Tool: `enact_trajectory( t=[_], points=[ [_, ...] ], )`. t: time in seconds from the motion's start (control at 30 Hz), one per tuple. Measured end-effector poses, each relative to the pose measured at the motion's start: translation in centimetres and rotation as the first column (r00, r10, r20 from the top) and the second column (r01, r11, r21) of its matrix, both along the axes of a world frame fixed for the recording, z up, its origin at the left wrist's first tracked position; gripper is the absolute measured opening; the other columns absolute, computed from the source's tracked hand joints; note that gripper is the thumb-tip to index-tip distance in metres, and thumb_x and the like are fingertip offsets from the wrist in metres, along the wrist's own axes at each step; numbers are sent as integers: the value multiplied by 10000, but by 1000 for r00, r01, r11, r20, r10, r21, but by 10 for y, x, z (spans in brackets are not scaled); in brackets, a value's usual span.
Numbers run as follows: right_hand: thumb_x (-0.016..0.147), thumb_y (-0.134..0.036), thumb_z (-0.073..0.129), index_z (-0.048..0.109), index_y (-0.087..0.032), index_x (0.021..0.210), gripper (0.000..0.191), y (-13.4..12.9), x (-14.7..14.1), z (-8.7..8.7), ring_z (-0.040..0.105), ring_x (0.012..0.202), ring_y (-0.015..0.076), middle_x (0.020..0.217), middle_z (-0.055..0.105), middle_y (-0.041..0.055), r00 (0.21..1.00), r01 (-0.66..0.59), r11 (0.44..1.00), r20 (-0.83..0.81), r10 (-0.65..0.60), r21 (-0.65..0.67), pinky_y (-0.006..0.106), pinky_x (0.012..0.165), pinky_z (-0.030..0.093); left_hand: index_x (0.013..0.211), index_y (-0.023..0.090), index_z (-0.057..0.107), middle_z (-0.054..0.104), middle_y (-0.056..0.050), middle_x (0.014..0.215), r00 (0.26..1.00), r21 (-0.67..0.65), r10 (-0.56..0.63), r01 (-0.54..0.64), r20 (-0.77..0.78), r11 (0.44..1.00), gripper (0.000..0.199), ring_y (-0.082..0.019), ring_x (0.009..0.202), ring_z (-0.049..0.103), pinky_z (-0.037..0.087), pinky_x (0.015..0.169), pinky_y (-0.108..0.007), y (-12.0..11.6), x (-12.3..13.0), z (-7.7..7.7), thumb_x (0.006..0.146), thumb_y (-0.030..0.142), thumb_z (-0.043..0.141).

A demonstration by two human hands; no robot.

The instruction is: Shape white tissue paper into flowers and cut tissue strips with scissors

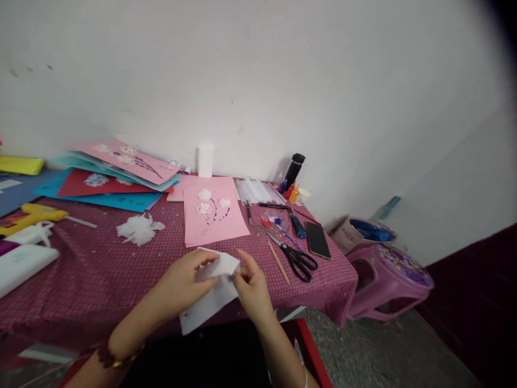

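A thin sheet of white paper, creased and partly folded over, hangs between my hands at the table's front edge. My left hand grips it from the left, the thumb and fingers curved round its upper part. On the right side, my right hand pinches its edge between thumb and fingers, the index finger raised. Just beyond my hands lies a pink card with white blossoms and purple stems on it. A crumpled clump of white tissue paper rests to the left.
Black-handled scissors, a wooden stick and a phone lie at right. Leftward are a yellow glue gun and stacked coloured cards. Glue sticks and a black bottle are near the wall.
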State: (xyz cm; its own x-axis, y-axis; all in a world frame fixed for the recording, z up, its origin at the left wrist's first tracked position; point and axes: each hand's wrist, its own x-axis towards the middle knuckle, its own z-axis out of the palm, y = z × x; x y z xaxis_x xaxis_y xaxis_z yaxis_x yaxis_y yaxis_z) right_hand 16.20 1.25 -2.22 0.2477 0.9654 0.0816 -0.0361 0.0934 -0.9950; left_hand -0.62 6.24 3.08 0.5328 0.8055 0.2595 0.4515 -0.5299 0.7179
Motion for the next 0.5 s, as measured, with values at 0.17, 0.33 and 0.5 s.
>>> enact_trajectory(
  t=[0.17, 0.33, 0.5],
  points=[
    [721, -198, 602, 541, -167, 1256, 540, -2, -4, 2, 537, 633, 114, 776, 638, -7, 999, -17, 999, 46, 15, 42, 227, 610, 427, 1208, 222, 569, 633, -84, 1196, 993, 49, -53, 58, -103, 997, 454, -252, 1080, 594, 467, 935, -409, -7, 8, -4, 761, 293, 608],
    [767, -166, 559, 542, -195, 1293, 528, -4, -1, 0, 510, 588, 109, 744, 624, -8, 980, -29, 998, 198, 17, 62, 216, 568, 412, 886, 177, 640, 660, -82, 947, 981, 114, 63, -42, -186, 993, 234, -236, 889, 618, 451, 802, -371, 6, 16, 13, 861, 255, 421],
    [793, -164, 568, 500, -233, 1349, 564, -3, 8, -8, 508, 577, 110, 774, 640, 3, 978, -49, 996, 206, 33, 76, 203, 532, 399, 761, 177, 595, 628, -39, 758, 977, 109, 90, -70, -192, 992, 191, -199, 713, 582, 393, 647, -303, 28, 8, 33, 834, 255, 436]
  ],
)
